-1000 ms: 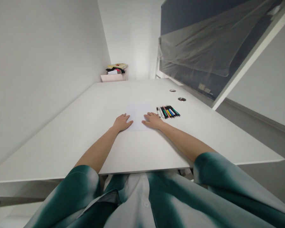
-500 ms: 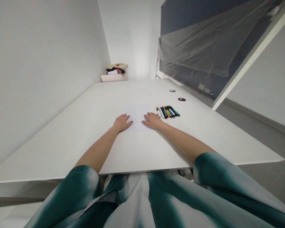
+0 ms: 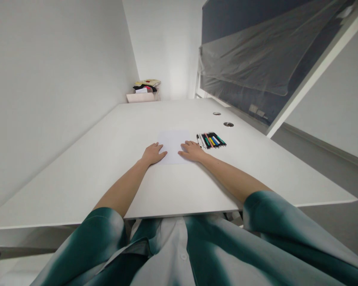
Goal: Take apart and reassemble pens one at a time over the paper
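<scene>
A blank white sheet of paper [image 3: 173, 145] lies flat on the white table [image 3: 173, 190] in front of me. On its left edge rests my left hand [image 3: 154, 154], palm down with the fingers spread. My right hand [image 3: 191, 151] lies the same way on the right edge, fingers apart and holding nothing. Just beyond the right hand is a row of pens [image 3: 211, 140] laid side by side, in white, black, green, yellow, pink and blue. The nearest pens sit close to that hand's fingers; I cannot tell if they touch.
Two round metal grommets [image 3: 228, 124] are set in the table's right side. At the far left end stands a box [image 3: 141, 97] heaped with cloth and other items. A wall [image 3: 53, 79] runs along the left. On the right rises a dark panel [image 3: 244, 51] partly covered in plastic.
</scene>
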`<state>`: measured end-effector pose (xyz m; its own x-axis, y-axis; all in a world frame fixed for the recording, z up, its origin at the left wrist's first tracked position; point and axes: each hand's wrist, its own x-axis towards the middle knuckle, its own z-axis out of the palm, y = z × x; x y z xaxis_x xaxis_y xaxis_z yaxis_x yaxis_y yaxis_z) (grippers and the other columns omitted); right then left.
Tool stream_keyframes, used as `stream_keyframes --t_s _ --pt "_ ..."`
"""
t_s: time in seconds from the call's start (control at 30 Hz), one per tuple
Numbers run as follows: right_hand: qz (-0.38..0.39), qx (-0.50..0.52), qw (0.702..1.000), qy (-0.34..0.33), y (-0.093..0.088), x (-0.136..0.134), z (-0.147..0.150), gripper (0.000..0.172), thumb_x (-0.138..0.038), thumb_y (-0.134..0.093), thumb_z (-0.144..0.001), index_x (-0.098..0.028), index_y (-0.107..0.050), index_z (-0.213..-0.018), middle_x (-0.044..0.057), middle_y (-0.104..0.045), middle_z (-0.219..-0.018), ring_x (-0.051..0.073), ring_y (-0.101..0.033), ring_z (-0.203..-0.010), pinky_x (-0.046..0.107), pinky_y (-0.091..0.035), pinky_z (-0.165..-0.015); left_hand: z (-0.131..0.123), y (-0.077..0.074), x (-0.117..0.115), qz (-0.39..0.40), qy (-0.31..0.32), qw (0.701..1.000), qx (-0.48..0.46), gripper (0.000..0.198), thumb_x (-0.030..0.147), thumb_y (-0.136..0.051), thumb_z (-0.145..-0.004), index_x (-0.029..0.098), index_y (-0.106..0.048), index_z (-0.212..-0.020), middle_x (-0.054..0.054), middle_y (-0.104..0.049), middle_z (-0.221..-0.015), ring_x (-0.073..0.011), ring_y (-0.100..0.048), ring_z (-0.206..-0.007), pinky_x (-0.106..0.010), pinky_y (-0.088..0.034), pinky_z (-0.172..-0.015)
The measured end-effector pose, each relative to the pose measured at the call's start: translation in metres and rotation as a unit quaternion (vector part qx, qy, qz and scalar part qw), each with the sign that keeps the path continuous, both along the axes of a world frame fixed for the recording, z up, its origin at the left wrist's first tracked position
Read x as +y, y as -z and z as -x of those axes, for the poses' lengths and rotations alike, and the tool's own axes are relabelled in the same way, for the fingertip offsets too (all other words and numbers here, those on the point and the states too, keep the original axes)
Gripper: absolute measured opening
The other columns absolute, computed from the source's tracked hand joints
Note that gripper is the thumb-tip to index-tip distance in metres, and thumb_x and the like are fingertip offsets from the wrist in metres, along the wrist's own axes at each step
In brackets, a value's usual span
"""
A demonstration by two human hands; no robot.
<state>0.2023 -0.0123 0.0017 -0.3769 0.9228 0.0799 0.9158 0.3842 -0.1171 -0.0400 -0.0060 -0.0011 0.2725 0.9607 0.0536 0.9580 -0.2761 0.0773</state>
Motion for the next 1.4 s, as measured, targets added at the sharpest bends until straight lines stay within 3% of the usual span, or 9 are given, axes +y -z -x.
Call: stream_keyframes --t_s 0.73,0.97,1.07,1.23,1.4 --pt "-0.001 -0.001 1.000 -0.005 0.003 0.003 0.001 0.055 -0.058 -0.040 -0.097 -0.022 -0.056 -0.135 0.015 -0.049 -0.145 0.034 -0.042 -0.135 0.049 -0.035 -0.108 0.002 0.000 -0.002 -0.005 0.001 1.000 -0.006 0.066 0.058 -0.039 -0.094 0.017 -0.049 -0.145 -0.012 -0.042 -0.156 -0.0279 -0.037 -0.145 -0.039 -0.027 -0.120" --pt "0.001 0.005 1.000 -0.004 0.007 0.006 0.001 0.055 -0.058 -0.041 -0.096 -0.024 -0.057 -0.135 0.014 -0.049 -0.145 0.034 -0.042 -0.136 0.049 -0.036 -0.107 0.003 0.003 -0.003 -0.022 -0.011 0.999 -0.041 0.065 0.060 -0.043 -0.092 0.019 -0.053 -0.141 -0.012 -0.042 -0.156 -0.0303 -0.041 -0.141 -0.041 -0.032 -0.118" --pt "-0.002 0.015 1.000 0.000 0.008 0.006 0.001 0.053 -0.058 -0.039 -0.097 -0.025 -0.057 -0.135 0.013 -0.050 -0.145 0.033 -0.041 -0.136 0.049 -0.035 -0.108 0.005 0.004 -0.001 -0.032 -0.022 0.996 -0.079 0.062 0.058 -0.043 -0.093 0.016 -0.057 -0.136 -0.013 -0.047 -0.151 -0.0277 -0.047 -0.136 -0.038 -0.034 -0.116" --pt "-0.063 0.062 0.996 0.006 0.013 0.009 0.001 0.054 -0.049 -0.042 -0.097 -0.017 -0.056 -0.138 0.017 -0.046 -0.148 0.033 -0.039 -0.137 0.048 -0.032 -0.111 0.009 0.005 0.007 -0.046 -0.049 0.983 -0.171 0.052 0.048 -0.035 -0.098 0.013 -0.064 -0.124 -0.014 -0.060 -0.135 -0.0208 -0.053 -0.126 -0.032 -0.037 -0.113" --pt "-0.143 0.140 0.978 -0.049 0.019 0.011 0.000 0.048 -0.046 -0.040 -0.091 -0.015 -0.067 -0.118 0.020 -0.060 -0.126 0.034 -0.051 -0.122 0.051 -0.038 -0.103 0.016 0.009 0.007 -0.029 -0.057 0.976 -0.209 0.051 0.051 -0.038 -0.097 0.013 -0.066 -0.118 -0.015 -0.062 -0.129 -0.0225 -0.057 -0.120 -0.035 -0.040 -0.108"
